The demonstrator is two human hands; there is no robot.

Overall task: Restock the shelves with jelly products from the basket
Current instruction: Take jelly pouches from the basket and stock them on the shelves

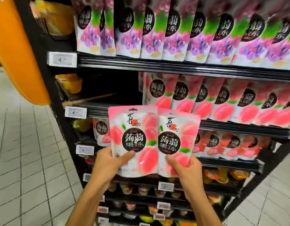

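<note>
Lower centre: left hand [108, 163] pinches the left pouch [133, 141] at its bottom corner, thumb flat on the front, other fingers behind it and hidden; right hand [185, 168] pinches the right pouch [178, 141] the same way. Both peach jelly pouches are upright in the air, side edges touching, in front of the shelves; basket not in view. Risk 1: they're gripped low only, tops are free, film looks slick, so either could flop or slip out on the reach. Risk 2: two abreast may catch the shelf lip [98, 110] or price tag [75, 112] on the way in. Target is likely the dark gap [108, 88] at centre left of the middle shelf, just beside the peach row [222, 101]. That row leans, so a nudge could tip it. Nothing visible in the gap to lean on, so new pouches may fall flat. The red row [222, 144] below looks similar, so misplacing is possible. The grape row [173, 30] along the top is well clear
</note>
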